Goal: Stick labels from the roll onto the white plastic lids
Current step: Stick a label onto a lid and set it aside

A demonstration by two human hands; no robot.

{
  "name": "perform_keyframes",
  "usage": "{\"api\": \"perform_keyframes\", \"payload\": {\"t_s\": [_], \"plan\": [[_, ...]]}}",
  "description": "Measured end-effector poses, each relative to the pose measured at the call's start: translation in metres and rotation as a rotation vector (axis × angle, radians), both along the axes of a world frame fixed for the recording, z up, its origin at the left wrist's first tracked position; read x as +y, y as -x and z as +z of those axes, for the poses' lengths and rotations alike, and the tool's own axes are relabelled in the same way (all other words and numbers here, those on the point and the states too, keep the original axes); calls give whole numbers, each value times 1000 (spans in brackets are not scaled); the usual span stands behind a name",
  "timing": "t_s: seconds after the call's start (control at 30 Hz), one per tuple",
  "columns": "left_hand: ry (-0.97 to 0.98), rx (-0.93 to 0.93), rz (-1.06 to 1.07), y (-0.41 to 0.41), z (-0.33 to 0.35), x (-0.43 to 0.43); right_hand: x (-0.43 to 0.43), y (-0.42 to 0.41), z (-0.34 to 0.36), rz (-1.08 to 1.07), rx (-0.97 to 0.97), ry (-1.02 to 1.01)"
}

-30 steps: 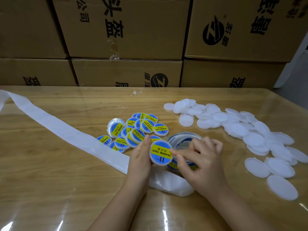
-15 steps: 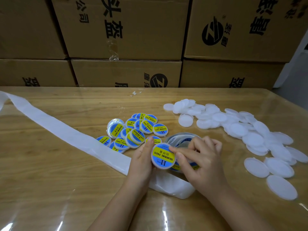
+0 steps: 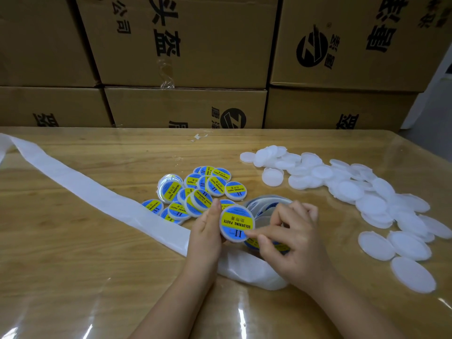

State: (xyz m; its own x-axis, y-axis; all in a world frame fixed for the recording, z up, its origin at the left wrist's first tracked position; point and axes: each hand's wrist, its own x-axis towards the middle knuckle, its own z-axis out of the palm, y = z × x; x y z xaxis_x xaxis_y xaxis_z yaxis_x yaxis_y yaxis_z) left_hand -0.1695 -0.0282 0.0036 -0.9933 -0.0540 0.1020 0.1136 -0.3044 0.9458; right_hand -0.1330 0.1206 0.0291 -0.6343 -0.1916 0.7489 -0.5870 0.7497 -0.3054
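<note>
My left hand [image 3: 206, 232] holds a white lid with a blue and yellow label [image 3: 236, 222] upright by its edge, thumb up along the rim. My right hand [image 3: 291, 243] pinches the lid's lower right edge with thumb and forefinger. Right behind the lid lies the label roll [image 3: 265, 204], mostly hidden by my right hand. A pile of labelled lids [image 3: 195, 192] lies just beyond my left hand. Several blank white lids [image 3: 371, 204] are scattered over the right side of the table.
A long strip of empty white backing paper [image 3: 80, 189] runs from the far left edge across the wooden table [image 3: 73, 265] and curls under my hands. Stacked cardboard boxes [image 3: 186, 45] wall off the back edge. The table's right edge is near the blank lids.
The labelled lid has turned in my fingers, so its label text reads upside down now. My right thumb and forefinger slid down to its lower right edge. Both hands stayed in place.
</note>
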Motion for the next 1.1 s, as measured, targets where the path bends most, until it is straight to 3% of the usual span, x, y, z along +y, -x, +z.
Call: {"api": "perform_keyframes", "payload": {"t_s": [0.2, 0.47, 0.67, 0.77, 0.83, 0.97, 1.1], "plan": [[30, 21, -130, -6, 3, 5, -1, 5, -3, -80, -132, 56], [179, 106, -291, -7, 0, 5, 5, 13, -6, -230, -119, 236], [127, 130, -62, 2, 7, -7, 24, 21, -6, -362, -101, 329], [336, 119, 146, 13, -1, -21, 46, 31, -7, -598, -163, 367], [576, 149, 237, 18, -8, -29, 58, 37, -10, -781, -332, 248], [871, 139, 292, 21, -18, -31, 69, 38, -15, -1028, -659, -272], [1064, 211, 372, 22, -18, -28, 76, 37, -15, -1121, -919, -444]]}}
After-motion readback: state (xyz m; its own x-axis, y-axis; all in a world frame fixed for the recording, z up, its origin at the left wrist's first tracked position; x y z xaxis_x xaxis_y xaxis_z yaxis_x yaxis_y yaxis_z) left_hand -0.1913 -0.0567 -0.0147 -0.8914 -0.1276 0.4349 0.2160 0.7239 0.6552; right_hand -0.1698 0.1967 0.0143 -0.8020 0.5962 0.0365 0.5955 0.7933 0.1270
